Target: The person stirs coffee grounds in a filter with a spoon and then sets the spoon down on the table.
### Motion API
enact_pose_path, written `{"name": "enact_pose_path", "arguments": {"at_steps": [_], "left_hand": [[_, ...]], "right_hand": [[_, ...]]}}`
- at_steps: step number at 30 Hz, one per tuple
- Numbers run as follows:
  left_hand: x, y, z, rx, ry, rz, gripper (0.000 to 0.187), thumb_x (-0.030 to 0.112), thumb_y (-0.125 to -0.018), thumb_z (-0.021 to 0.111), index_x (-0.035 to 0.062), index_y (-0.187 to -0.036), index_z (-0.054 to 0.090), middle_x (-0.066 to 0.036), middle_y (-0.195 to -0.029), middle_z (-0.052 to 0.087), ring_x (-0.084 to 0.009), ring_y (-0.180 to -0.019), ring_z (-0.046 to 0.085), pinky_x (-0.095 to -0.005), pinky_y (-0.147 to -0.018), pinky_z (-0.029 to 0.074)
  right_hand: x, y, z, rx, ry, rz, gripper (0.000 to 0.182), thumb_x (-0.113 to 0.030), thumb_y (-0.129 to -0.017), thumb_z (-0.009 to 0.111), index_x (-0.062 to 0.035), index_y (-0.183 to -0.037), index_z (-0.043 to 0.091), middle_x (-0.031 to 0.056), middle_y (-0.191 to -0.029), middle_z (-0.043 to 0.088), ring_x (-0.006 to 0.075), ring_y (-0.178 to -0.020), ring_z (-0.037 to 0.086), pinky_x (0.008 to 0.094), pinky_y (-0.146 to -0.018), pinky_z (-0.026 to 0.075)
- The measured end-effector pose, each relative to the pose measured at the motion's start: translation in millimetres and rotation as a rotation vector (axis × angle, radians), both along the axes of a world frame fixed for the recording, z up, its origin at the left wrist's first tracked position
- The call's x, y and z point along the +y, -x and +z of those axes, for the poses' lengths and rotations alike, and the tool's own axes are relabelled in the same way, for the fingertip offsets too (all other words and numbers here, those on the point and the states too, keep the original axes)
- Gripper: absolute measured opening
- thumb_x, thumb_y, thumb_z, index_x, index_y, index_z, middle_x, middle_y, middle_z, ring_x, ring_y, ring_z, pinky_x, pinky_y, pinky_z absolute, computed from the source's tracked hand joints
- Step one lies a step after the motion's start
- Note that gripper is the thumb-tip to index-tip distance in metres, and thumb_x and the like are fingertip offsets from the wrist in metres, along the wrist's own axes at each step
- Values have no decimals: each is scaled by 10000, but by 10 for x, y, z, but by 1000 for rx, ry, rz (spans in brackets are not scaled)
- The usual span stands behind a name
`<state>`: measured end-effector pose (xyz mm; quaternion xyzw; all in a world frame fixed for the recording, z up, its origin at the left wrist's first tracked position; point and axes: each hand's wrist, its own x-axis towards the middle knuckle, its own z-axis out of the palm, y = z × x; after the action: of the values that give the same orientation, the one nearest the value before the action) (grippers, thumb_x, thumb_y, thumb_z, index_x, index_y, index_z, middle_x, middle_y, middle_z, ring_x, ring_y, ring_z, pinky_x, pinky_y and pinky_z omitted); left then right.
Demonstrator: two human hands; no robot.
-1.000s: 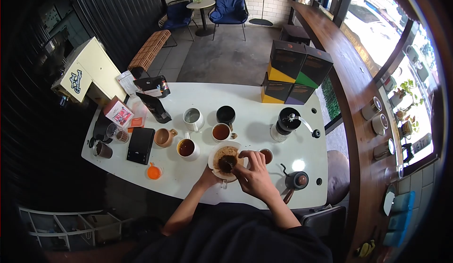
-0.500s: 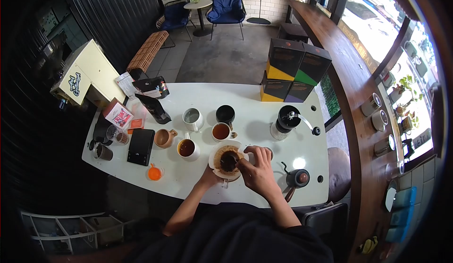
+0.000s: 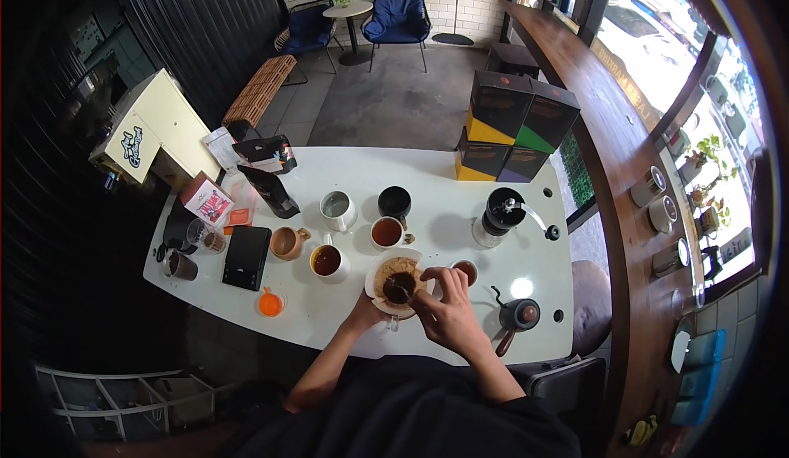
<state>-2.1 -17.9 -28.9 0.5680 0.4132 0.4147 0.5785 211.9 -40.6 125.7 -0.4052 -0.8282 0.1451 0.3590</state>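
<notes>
A coffee dripper (image 3: 394,319) lined with a paper filter (image 3: 386,270) stands near the table's front edge, dark wet coffee grounds (image 3: 398,287) inside. My left hand (image 3: 365,312) is closed around its left side, fingers partly hidden beneath the rim. Over the right rim, my right hand (image 3: 448,306) pinches a thin metal spoon, mostly hidden by the fingers, its end down in the grounds. Just beyond the dripper are a white mug of dark liquid (image 3: 327,261) and a cup of reddish-brown liquid (image 3: 386,232). A small cup (image 3: 465,271) sits beyond my right hand.
A gooseneck kettle (image 3: 519,315) stands right, with a hand grinder (image 3: 499,215) behind it. Stacked boxes (image 3: 514,121) rise at the back right. Left are a black scale (image 3: 246,257), a brown cup (image 3: 286,243), an orange-topped item (image 3: 269,303) and coffee bags (image 3: 269,188).
My right hand has shifted slightly down and left at the dripper, uncovering more of the small cup behind it. My left hand keeps its hold.
</notes>
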Motion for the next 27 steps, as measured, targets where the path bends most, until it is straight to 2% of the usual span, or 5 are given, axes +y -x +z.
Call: {"name": "enact_pose_path", "arguments": {"at_steps": [3,9,16,21,27], "left_hand": [[-9,-2,-29,38,-46,26,906,135,-688,962,86,-1457,484,-65,-1410,609,-200,-1273,609,-383,-1098,510],[14,9,-137,0,-62,7,905,130,-678,963,79,-1448,489,-69,-1408,611,-198,-1262,614,-374,-1095,512],[0,-4,-111,-24,-30,30,916,135,-660,969,91,-1443,495,-66,-1392,619,-205,-1265,612,-387,-1092,513],[1,19,-146,93,-85,30,940,136,-649,976,93,-1451,487,-65,-1399,614,-206,-1271,607,-391,-1109,502],[-2,-1,-58,-43,2,43,935,132,-644,977,93,-1445,495,-65,-1396,619,-204,-1275,606,-388,-1117,495]], "right_hand": [[-13,-46,62,7,-2,13,178,-136,-870,733,-72,-1036,726,154,-1224,566,343,-1180,533,505,-1028,374],[128,-35,-197,-63,12,7,176,-149,-867,745,-77,-1025,721,144,-1218,574,344,-1181,535,517,-1034,376],[141,-40,-64,-50,-98,-54,185,-156,-858,756,-94,-1030,729,135,-1217,578,347,-1193,534,534,-1032,380],[162,9,-165,-98,-101,-6,140,-120,-829,765,-79,-956,722,153,-1222,568,361,-1188,521,518,-1023,387],[82,20,-50,-39,-78,51,139,-98,-839,748,-61,-969,712,154,-1214,573,359,-1174,534,512,-1015,390]]}}
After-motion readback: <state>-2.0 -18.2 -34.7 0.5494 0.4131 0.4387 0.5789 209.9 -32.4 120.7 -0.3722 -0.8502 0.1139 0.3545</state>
